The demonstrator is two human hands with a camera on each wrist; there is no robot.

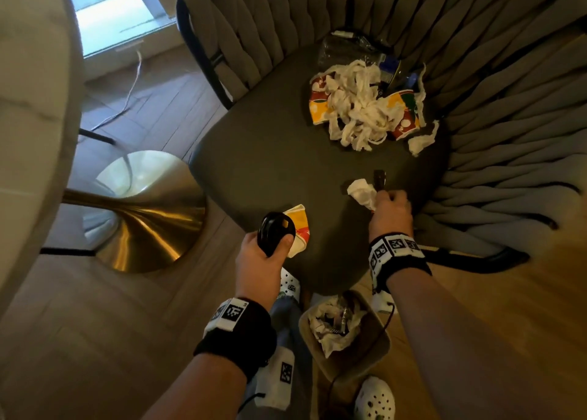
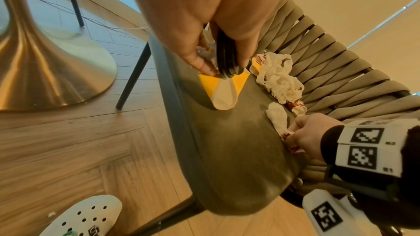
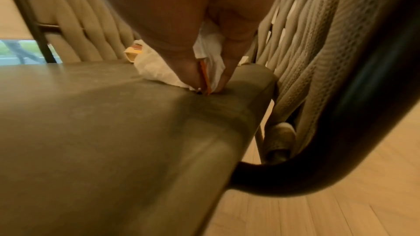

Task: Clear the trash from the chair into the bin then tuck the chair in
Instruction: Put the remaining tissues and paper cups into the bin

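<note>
The chair's dark seat (image 1: pixel 286 152) carries a heap of white tissue shreds (image 1: pixel 359 108) and crushed colourful paper cups (image 1: pixel 319 105) near its woven back. My left hand (image 1: pixel 279 238) grips a black lid (image 1: pixel 273 229) together with a flattened yellow-and-white paper cup (image 1: pixel 298 229) at the seat's front edge; in the left wrist view the left hand (image 2: pixel 225 67) holds that cup (image 2: pixel 222 87) hanging down. My right hand (image 1: pixel 386 197) pinches a crumpled white tissue (image 1: pixel 362 194) lying on the seat's right side. The right wrist view shows the right hand (image 3: pixel 209 85) on the tissue (image 3: pixel 159 71), with an orange scrap between the fingers.
A tan bin (image 1: pixel 374 353) holding tissue stands on the wooden floor between my white clogs (image 1: pixel 374 400), just in front of the chair. A gold pedestal table base (image 1: pixel 143 213) and pale tabletop (image 1: pixel 31 102) are on the left. A small dark object (image 1: pixel 379 179) lies beside the tissue.
</note>
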